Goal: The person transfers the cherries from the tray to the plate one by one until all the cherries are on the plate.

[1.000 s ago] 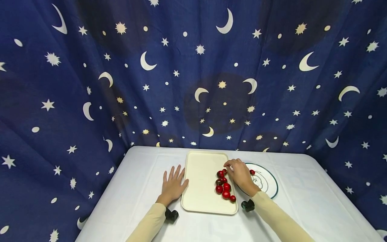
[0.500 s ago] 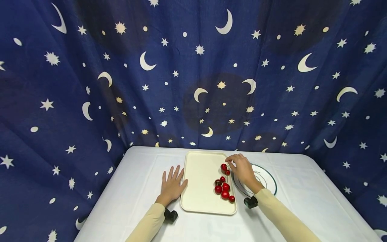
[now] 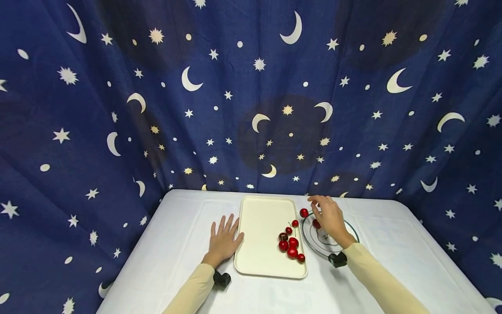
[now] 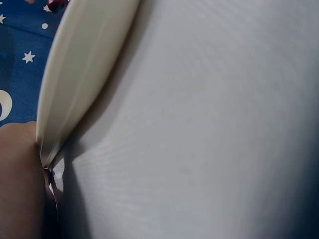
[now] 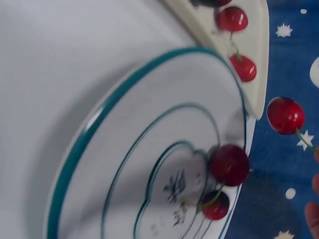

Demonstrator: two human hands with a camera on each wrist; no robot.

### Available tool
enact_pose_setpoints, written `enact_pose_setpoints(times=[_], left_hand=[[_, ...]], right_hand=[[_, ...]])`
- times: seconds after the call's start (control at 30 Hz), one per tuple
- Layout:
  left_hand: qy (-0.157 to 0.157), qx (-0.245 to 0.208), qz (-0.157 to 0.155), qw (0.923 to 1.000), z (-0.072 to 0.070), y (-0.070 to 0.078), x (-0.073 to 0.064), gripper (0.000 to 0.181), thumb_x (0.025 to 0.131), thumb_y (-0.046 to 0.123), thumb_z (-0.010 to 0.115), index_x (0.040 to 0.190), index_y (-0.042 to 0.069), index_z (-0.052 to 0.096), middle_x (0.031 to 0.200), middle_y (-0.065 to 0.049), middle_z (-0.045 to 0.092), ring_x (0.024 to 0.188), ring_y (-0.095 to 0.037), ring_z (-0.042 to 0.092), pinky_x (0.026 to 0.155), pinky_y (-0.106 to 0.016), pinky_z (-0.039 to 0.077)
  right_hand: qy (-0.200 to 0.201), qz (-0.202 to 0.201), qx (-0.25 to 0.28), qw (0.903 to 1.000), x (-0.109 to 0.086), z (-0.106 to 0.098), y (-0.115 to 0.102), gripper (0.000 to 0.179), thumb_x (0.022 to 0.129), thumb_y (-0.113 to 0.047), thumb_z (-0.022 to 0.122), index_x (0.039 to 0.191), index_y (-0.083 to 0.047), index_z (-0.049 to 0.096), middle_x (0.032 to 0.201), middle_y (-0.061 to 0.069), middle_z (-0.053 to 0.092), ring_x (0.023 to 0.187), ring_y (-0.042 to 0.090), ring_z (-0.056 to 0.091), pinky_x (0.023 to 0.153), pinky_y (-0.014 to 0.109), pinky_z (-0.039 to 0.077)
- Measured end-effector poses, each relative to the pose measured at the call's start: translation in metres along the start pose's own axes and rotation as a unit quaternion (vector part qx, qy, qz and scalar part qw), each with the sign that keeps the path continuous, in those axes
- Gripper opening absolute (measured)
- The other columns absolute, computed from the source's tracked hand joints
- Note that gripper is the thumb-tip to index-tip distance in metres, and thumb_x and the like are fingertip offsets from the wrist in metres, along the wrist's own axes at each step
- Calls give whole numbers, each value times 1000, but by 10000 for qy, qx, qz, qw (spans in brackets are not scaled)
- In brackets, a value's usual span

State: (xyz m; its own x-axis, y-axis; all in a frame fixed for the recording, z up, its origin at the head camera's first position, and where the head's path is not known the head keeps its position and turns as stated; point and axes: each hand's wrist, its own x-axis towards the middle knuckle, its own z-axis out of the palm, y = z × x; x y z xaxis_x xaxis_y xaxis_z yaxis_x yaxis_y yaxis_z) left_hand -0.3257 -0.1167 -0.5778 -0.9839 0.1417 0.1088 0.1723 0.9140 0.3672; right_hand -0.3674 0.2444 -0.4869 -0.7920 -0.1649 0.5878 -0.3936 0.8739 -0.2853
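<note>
My right hand (image 3: 330,216) is over the plate and pinches a cherry (image 3: 303,213) by its stem. In the right wrist view that red cherry (image 5: 285,115) hangs from the fingertips (image 5: 314,216). The white plate (image 5: 79,164) has a green rim and bears two cherries, a darker one (image 5: 229,164) and a smaller one (image 5: 216,205). My left hand (image 3: 223,242) lies flat with fingers spread, its thumb at the left edge of the cream tray (image 3: 259,231). Several cherries (image 3: 292,253) are grouped along the tray's right side.
A white cloth covers the table (image 3: 188,218). Behind its far edge hangs a dark blue curtain (image 3: 251,87) with moons and stars. The plate stands close to the tray's right edge.
The right hand has taken a cherry by the stem from the tray's upper right and moved it right, toward the plate. The left hand stays in place.
</note>
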Motion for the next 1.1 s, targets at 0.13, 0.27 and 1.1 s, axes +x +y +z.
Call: enact_pose_setpoints(times=[0.13,0.27,1.1], left_hand=[[-38,-31,-15,10000,-1,1,0,66,105,56,34,163,24,32,175,-1,20,164,-32,11,130,-63,3],[-53,-75,-20,10000,0,0,0,66,106,56,35,163,24,31,175,-1,19,164,-32,10,130,-63,2],[-61,-30,-39,10000,0,1,2,66,106,56,33,163,24,31,175,-2,18,164,-32,9,130,-62,1]], right_hand=[[30,68,-47,10000,-5,-3,12,18,92,-2,68,108,-10,73,90,8,73,85,26,64,66,41,52],[-22,174,-104,9998,-12,-2,21,14,91,-1,68,102,-8,74,88,8,73,82,26,62,64,38,49],[-215,520,-242,9981,-20,6,21,11,92,-6,65,99,-7,74,98,13,76,91,33,65,73,53,53]])
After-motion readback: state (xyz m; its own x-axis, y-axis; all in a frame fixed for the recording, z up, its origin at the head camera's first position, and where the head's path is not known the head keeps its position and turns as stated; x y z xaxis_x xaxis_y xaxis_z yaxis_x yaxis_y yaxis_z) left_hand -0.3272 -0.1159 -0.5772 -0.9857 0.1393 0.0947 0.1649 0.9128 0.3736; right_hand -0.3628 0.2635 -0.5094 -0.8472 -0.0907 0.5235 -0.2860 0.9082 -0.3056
